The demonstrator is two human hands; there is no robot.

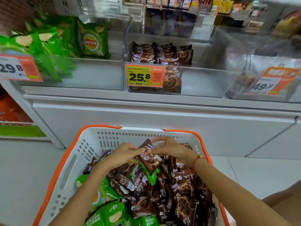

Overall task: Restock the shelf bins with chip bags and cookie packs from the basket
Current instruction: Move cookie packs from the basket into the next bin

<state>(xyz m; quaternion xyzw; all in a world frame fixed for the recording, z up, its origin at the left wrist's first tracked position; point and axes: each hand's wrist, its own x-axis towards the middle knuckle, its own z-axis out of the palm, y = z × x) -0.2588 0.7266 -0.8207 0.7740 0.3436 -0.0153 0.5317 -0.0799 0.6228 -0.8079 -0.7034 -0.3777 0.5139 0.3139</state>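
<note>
Now both hands [125, 154] [169, 148] pinch cookie pack [149, 158] above basket [91, 141] rim.

I see open room in the right half of the middle bin [203, 82]; cookie packs [162, 54] and the price tag [145, 75] block its left.

Price tags on bin fronts: 29.8 [19, 68], 25.8 [145, 75], 49.8 [269, 82]. White tile floor [254, 175]. Red packs [11, 110] far left, lower shelf.
</note>
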